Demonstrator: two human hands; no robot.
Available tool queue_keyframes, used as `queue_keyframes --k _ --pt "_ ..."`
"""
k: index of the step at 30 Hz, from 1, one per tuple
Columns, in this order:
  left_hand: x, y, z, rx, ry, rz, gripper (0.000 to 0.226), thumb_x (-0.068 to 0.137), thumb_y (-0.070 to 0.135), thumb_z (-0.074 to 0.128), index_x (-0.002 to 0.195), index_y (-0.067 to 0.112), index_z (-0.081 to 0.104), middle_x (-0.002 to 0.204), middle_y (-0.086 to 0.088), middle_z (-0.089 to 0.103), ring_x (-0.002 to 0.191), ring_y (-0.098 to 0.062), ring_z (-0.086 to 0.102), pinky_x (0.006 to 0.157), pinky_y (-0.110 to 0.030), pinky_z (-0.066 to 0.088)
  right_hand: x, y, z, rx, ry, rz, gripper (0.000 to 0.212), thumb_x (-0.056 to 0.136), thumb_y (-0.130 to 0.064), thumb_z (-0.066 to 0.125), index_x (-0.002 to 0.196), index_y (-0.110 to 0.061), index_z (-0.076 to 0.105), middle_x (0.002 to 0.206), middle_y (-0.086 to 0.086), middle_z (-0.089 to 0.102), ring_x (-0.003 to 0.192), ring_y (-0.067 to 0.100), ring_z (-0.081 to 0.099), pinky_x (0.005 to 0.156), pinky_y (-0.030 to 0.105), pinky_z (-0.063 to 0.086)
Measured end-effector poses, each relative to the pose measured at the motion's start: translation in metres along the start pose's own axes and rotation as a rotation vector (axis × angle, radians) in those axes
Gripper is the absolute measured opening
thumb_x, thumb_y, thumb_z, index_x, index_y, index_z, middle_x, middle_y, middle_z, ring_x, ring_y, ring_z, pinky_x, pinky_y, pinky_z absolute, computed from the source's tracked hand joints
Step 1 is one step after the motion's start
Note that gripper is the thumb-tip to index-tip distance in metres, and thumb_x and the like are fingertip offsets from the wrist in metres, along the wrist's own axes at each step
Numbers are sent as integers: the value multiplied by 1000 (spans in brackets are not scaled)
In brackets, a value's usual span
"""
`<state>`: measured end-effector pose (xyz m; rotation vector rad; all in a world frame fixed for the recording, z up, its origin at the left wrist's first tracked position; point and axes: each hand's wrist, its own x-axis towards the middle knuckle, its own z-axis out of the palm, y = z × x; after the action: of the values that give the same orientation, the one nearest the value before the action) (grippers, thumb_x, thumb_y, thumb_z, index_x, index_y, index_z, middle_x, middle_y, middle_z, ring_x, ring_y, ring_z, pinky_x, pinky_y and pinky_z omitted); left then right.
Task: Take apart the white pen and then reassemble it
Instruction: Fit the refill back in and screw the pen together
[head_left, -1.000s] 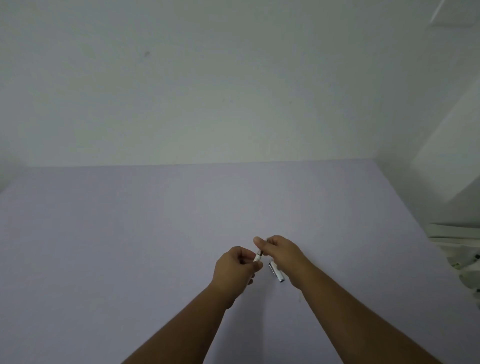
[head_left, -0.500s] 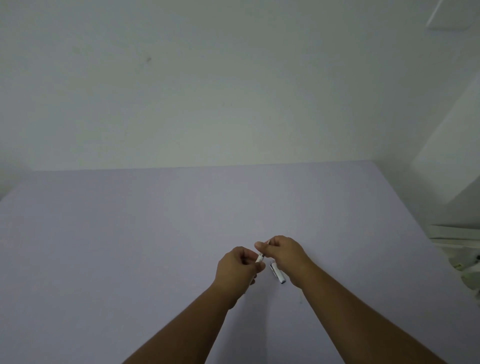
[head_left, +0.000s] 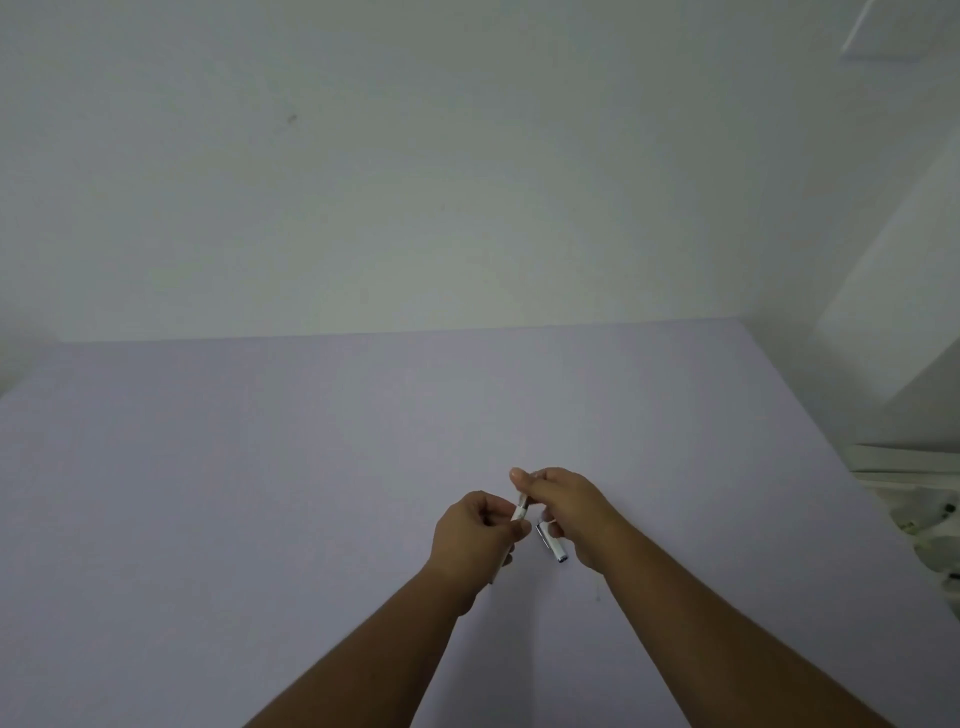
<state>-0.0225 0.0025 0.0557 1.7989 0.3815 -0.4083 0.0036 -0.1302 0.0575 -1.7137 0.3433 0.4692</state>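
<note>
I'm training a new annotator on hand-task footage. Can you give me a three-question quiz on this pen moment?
1. True or false: the pen cap lies alone on the table, clear of both hands.
2. Which hand closes around the lower part of the pen barrel? A) left hand B) right hand
3. Fill in: the right hand's fingertips pinch the barrel's ____ end.

Key
1. False; the right hand holds it with its lower fingers.
2. A
3. Upper
</note>
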Motion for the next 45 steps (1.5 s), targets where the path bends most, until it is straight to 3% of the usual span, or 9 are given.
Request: queue_keyframes --k 3,9,16,22,27,31,35,40,45 --pt "1 1 0 -1 5 -1 11 83 13 73 82 15 63 76 -1 65 65 -15 62 57 -21 52 1 1 -2 -6 -12 -49 18 84 -27 66 69 -19 63 76 -4 63 67 10 52 69 28 43" --pt "2 -5 1 -13 12 -3 10 83 13 72 85 12 63 76 -3 65 65 -15 61 57 -21 52 2 0 -1 -92 16 53 31 79 -46 68 71 -17 60 79 2 63 60 13 48 66 31 45" --pt "5 -10 4 -3 41 4 10 83 11 72 82 14 62 72 0 64 60 -12 59 52 -18 50 7 2 -1 -81 42 41 24 83 -28 69 63 -17 60 78 4 66 61 16 50 68 33 45" --pt "11 -15 -1 -132 -7 -60 16 84 11 72 97 16 64 78 -3 66 66 -18 62 67 -28 57 15 -1 -11 -108 22 48 17 88 -29 61 88 -13 68 87 2 69 66 12 51 68 28 46" --pt "16 -23 -6 -223 -59 -145 3 90 11 66 92 11 69 76 -5 63 64 -18 59 62 -26 57 35 13 -24 -575 192 4 21 87 -8 48 83 -12 67 104 10 72 98 26 63 85 33 49" --pt "19 -31 -6 -280 -70 -222 17 89 10 66 104 4 71 77 -10 64 67 -21 62 62 -27 58 45 44 -7 -939 127 68 23 88 -23 51 69 -14 57 84 16 65 75 26 56 64 27 39" --pt "22 -37 -8 -288 -87 -236 17 91 6 63 106 6 70 81 -10 65 72 -23 62 64 -27 58 50 63 3 -1025 196 11 32 96 -33 43 101 -6 60 107 14 67 100 31 63 77 34 48" --pt "24 -42 -11 -269 -88 -228 12 88 7 67 100 9 71 81 -9 67 69 -21 64 61 -25 57 51 58 10 -911 192 5 20 93 -25 47 90 -8 58 105 18 66 99 34 62 77 34 48" --pt "23 -42 -12 -233 -108 -220 12 87 6 68 98 6 72 79 -9 68 68 -21 63 62 -26 57 47 25 6 -393 188 -11 40 93 -28 51 55 -17 56 64 4 65 71 24 67 73 31 52"
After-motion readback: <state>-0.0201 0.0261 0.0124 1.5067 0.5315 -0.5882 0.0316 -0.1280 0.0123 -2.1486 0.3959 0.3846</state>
